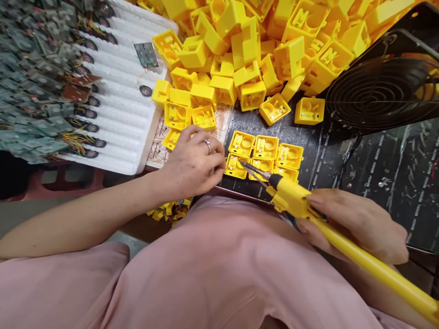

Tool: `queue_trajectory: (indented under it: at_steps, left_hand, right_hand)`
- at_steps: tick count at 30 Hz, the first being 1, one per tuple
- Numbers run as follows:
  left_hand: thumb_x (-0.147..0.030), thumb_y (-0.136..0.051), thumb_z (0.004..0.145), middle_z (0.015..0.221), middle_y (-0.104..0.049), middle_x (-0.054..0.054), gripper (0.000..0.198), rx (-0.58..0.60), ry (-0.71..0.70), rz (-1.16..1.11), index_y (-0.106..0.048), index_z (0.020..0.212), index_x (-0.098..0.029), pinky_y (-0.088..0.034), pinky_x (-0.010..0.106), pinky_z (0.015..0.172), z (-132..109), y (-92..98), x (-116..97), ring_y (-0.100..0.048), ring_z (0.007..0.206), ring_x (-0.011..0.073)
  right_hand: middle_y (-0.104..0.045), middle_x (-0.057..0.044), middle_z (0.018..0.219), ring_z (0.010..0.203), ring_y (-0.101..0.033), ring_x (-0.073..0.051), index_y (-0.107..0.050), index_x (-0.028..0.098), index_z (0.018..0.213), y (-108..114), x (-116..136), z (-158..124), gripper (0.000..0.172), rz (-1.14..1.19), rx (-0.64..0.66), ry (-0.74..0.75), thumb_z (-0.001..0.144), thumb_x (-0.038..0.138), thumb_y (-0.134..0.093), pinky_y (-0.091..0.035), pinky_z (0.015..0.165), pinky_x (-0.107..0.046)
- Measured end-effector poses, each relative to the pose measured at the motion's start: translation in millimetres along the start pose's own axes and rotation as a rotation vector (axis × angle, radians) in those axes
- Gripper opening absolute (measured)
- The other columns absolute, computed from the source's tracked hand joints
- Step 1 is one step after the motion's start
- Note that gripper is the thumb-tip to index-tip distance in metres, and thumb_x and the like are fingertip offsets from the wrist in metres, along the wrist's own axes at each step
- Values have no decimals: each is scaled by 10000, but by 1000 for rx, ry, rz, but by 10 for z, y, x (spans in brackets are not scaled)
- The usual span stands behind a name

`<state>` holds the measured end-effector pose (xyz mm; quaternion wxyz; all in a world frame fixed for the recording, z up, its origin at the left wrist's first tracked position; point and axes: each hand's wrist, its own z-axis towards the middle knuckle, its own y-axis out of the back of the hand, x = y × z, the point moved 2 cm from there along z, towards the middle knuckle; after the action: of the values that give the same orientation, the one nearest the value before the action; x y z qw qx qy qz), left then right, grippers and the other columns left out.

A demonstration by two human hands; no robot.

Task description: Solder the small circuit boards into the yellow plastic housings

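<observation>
My right hand (356, 219) grips a yellow soldering iron (291, 196), its metal tip pointing left over the lower-left housing. Two rows of small open yellow plastic housings (266, 147) sit side by side on the dark work surface, with metal contacts and a perforated round area inside them. My left hand (197, 160), with a ring on one finger, is beside the left end of the lower row. Its fingers are curled together, and what they hold, if anything, is hidden. The iron's tip overlaps the lower-left housing (235, 167) in view; whether it touches cannot be made out.
A heap of yellow housings (222, 41) fills the back. At the left, a white foam tray (126, 119) bears many wired circuit boards (37, 82) and round black parts (146, 91). A black fan (373, 91) stands at the right. More yellow pieces (169, 211) lie below the table edge.
</observation>
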<state>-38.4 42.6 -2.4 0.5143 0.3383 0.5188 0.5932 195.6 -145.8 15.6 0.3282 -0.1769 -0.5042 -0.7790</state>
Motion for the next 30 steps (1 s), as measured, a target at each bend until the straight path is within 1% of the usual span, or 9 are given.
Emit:
queue_trajectory:
  at_steps: [2, 3, 8, 12, 16, 19, 22, 28, 30]
  left_hand:
    - [-198, -557, 986, 897, -780, 33, 262, -11, 9, 5, -687, 759, -184, -512, 457, 968, 11, -8, -13, -720, 927, 237]
    - [-194, -549, 980, 880, -779, 34, 264, -21, 8, 5, -684, 754, -178, -520, 456, 965, 17, -12, -16, -723, 910, 237]
    - [-176, -545, 949, 845, -777, 36, 251, -34, -7, 11, -676, 735, -169, -535, 461, 955, 33, -35, -21, -731, 855, 241]
    - [-168, -537, 939, 817, -766, 34, 254, -47, -17, 32, -666, 720, -169, -538, 450, 952, 46, -40, -30, -723, 830, 233]
    - [-165, -538, 933, 823, -765, 34, 245, -38, -21, 26, -669, 725, -170, -537, 446, 941, 55, -45, -31, -713, 823, 228]
    - [-169, -549, 917, 822, -761, 37, 225, -40, -23, 5, -677, 731, -176, -538, 466, 942, 47, -52, -22, -711, 840, 241]
    - [-171, -555, 903, 819, -756, 35, 212, -33, -22, 1, -685, 736, -184, -538, 471, 947, 38, -62, -14, -712, 870, 248]
    - [-171, -550, 913, 825, -759, 35, 216, -26, -35, 11, -687, 745, -179, -539, 464, 950, 42, -61, -14, -708, 868, 238]
    - [-171, -547, 914, 831, -762, 37, 220, -22, -39, 10, -686, 744, -177, -541, 465, 945, 43, -57, -15, -703, 864, 238]
  right_hand:
    - [-749, -12, 863, 791, -762, -151, -639, 165, 1204, -2, 27, 72, 237, 26, 54, 126, 983, 145, -725, -663, 713, -243]
    - [-746, -12, 858, 788, -759, -144, -637, 161, 1156, -3, 38, 98, 216, 24, 60, 157, 969, 119, -736, -658, 715, -233]
    - [-748, -23, 889, 812, -746, -124, -640, 169, 1003, -58, 40, 82, 145, -10, 83, 154, 949, 113, -763, -650, 759, -222]
    - [-742, -44, 870, 804, -730, -132, -662, 126, 992, -106, 56, 68, 216, 5, 38, 215, 874, 80, -837, -654, 753, -254]
    - [-759, -58, 885, 817, -734, -142, -669, 136, 981, -73, 89, 114, 219, -34, 73, 207, 864, 54, -834, -665, 774, -282]
    - [-755, -42, 869, 802, -737, -138, -672, 150, 968, -2, 107, 131, 204, -50, 69, 210, 875, 107, -849, -657, 760, -261]
    - [-755, -34, 864, 781, -740, -141, -671, 159, 955, 32, 103, 134, 205, -56, 49, 168, 876, 145, -860, -657, 762, -265]
    - [-762, -25, 876, 780, -727, -126, -657, 164, 975, -27, 81, 123, 216, -47, 67, 160, 883, 145, -852, -640, 744, -248]
    - [-759, -28, 882, 791, -723, -126, -660, 159, 987, -56, 69, 120, 212, -41, 56, 154, 883, 107, -837, -636, 732, -253]
